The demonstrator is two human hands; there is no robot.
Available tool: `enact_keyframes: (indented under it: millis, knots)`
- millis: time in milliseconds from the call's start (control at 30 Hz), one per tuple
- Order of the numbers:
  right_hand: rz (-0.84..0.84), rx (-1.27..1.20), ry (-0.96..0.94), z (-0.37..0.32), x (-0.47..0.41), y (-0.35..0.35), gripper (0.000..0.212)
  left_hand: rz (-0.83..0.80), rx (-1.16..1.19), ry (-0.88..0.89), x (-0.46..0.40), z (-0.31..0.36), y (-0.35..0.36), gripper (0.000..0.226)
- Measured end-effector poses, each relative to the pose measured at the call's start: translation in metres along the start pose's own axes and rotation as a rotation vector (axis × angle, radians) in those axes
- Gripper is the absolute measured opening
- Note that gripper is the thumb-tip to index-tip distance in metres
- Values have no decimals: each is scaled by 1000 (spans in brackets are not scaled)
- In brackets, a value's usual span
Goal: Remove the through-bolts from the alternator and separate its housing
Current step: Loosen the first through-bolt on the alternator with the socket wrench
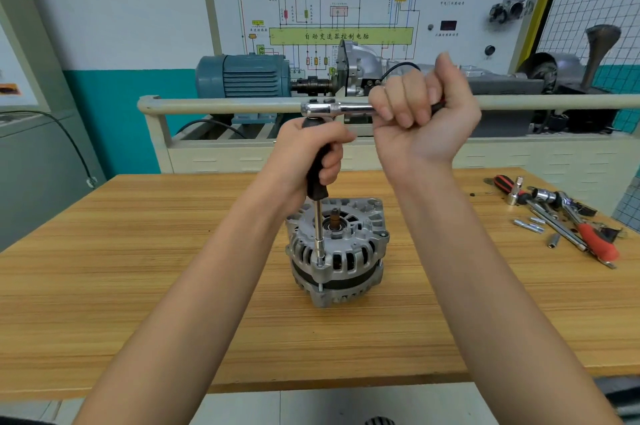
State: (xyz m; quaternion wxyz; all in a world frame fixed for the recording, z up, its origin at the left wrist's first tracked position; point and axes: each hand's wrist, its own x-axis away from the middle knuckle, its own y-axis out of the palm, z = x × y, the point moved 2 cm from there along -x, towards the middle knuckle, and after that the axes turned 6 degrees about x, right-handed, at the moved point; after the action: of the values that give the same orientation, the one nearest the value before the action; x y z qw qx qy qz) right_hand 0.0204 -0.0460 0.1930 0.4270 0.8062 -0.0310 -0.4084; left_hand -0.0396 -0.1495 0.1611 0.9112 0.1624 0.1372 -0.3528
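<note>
Alternator (335,251) upright at middle of wooden surface (138,268), shaft end up, housing halves together. Socket at tip of extension driver (318,216) seated on through-bolt (320,265) at alternator's near-left rim. Left hand (311,151) grip clamped round black driver handle above alternator, steadying it vertical. Right hand (420,113) grip clamped on ratchet (329,109) handle atop driver, reaching right of alternator. Step judged: loosening bolt. Next: swing ratchet, keep socket square, lift bolt out. Loose tools (561,216) far right of alternator

Bright, even indoor light; soft shadows, sharp focus, wide-angle bowing at edges.
</note>
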Motion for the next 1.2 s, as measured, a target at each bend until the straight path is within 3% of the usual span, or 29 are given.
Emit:
enact_keyframes:
  millis: [67,167,300,467,533,600,667,733,833,933,1000,1100,1200]
  knots:
    - [104,-183,160,2,-10,-10,58,-162,87,-81,-2,2,-1,39]
    - [163,-272,169,5,-14,-15,57,-219,158,-148,-4,0,0,44]
    - [83,-67,7,5,1,-5,56,-27,63,-68,-4,-1,1,54]
    - [-167,393,-522,11,33,24,33,288,-21,50,-3,-5,12,44]
    - [-190,465,-607,14,39,29,33,346,-46,75,-3,-6,14,41]
    - [-190,396,-538,11,34,25,31,355,-55,82,-3,-7,12,42]
    - [-174,256,-341,5,21,17,39,284,-57,65,-2,-6,8,43]
    - [-81,98,-113,0,5,5,55,138,-38,36,-2,-3,3,42]
    - [85,-168,161,2,-13,-12,58,-134,114,-54,-2,0,-1,37]
    - [153,-284,215,5,-18,-18,57,-245,180,-143,-3,0,1,43]
    - [145,-247,148,5,-13,-17,57,-198,128,-152,-4,-1,1,52]
    - [74,-65,-7,5,1,-7,56,4,67,-73,-4,-2,4,52]
    - [-102,213,-308,8,21,11,39,232,0,18,-4,-5,9,45]
